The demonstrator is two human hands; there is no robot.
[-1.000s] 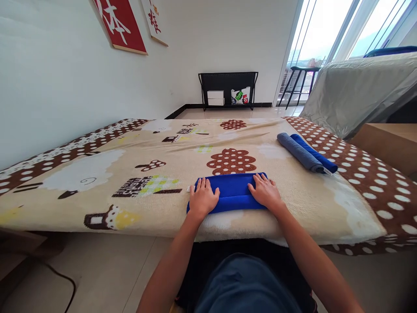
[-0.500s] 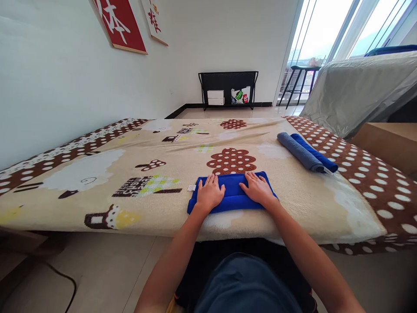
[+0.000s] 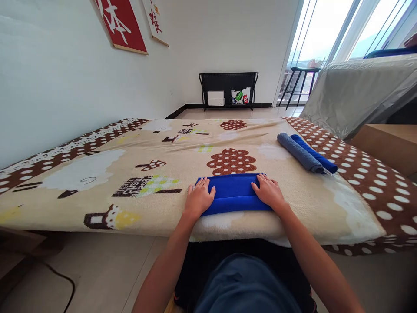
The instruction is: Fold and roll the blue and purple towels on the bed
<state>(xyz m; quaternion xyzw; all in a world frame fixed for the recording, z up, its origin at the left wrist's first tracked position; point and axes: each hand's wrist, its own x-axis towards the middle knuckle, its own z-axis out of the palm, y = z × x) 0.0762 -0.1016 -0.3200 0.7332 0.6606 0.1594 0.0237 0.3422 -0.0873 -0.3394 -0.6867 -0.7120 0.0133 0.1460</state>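
A blue folded towel lies flat near the front edge of the patterned blanket, with a fold line running across it. My left hand rests on its left end, fingers stretched forward and thumb apart. On the right end lies my right hand, also flat with its thumb spread inward. The towel's left edge and tag are mostly covered by my left hand. To the right on the blanket, a grey-blue rolled towel sits alongside a blue rolled towel.
A brown polka-dot border edges the blanket. Right of it stand a cardboard box and a bulky thing under a silvery cover. At the far wall is a black rack; a stool stands by the window.
My hands have slid apart across the blue towel to its two ends, left hand leftward, right hand rightward. The towel looks smoother. Part of another person's hand appears at the right edge.
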